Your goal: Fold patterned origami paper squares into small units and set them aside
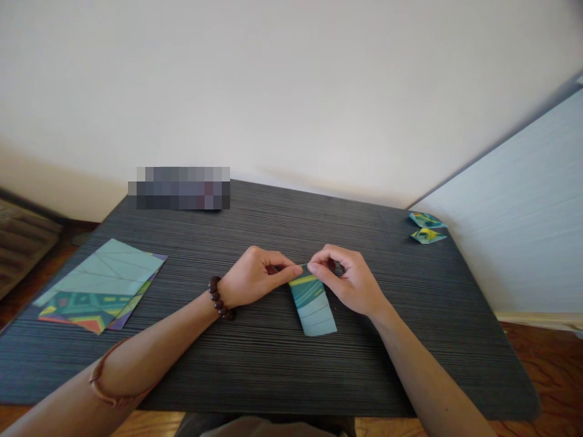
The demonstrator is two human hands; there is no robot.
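Observation:
A narrow folded strip of patterned paper (pixel 314 303), teal and yellow at the far end and pale blue at the near end, lies in front of me at the middle of the table. My left hand (pixel 255 276), with a dark beaded bracelet at its wrist, pinches the strip's far left corner between thumb and forefinger. At the far right corner, my right hand (pixel 344 276) pinches the same paper. The two thumbs almost meet along the far edge. The strip's near end slants toward me and is uncovered.
Several patterned paper sheets (pixel 104 273) lie overlapping on the left of the dark table (pixel 364 376). Two small folded paper pieces (pixel 427 235) sit at the far right corner. A blurred-out object (pixel 180 189) stands at the back left. A wall (pixel 291 91) borders the far edge.

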